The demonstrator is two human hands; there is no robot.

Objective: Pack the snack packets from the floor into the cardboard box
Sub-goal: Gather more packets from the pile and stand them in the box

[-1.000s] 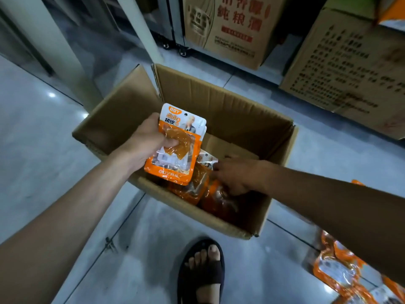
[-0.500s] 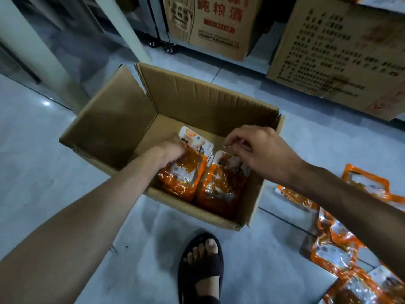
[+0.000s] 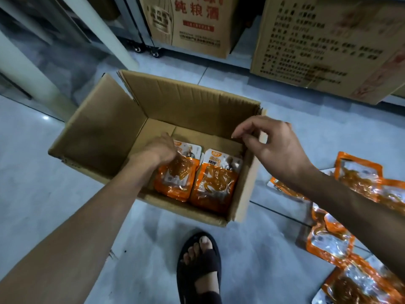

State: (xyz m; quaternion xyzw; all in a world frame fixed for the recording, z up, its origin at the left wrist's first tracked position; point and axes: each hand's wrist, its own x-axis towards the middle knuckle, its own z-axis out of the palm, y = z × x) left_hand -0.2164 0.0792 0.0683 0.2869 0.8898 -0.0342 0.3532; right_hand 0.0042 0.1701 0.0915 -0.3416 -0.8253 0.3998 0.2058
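An open cardboard box (image 3: pixel 105 137) stands on the tiled floor in front of me. Two orange snack packets lie side by side in its near right part. My left hand (image 3: pixel 161 149) reaches down inside, fingers curled over the upper left corner of the left packet (image 3: pixel 177 178). The right packet (image 3: pixel 217 183) lies free beside it. My right hand (image 3: pixel 271 145) hovers above the box's right wall, fingers loosely curled and holding nothing. Several more orange packets (image 3: pixel 359 174) lie scattered on the floor to the right of the box, partly hidden by my right forearm.
My foot in a black sandal (image 3: pixel 200 264) stands just in front of the box. Two large printed cartons (image 3: pixel 192 23) (image 3: pixel 328 44) stand behind it, with caster wheels (image 3: pixel 154 52) at the left one. A pale pillar (image 3: pixel 28 69) rises at the far left.
My left hand lowered its packet into the box beside the other one. My right hand let go of the right packet and rose to above the box's right wall.
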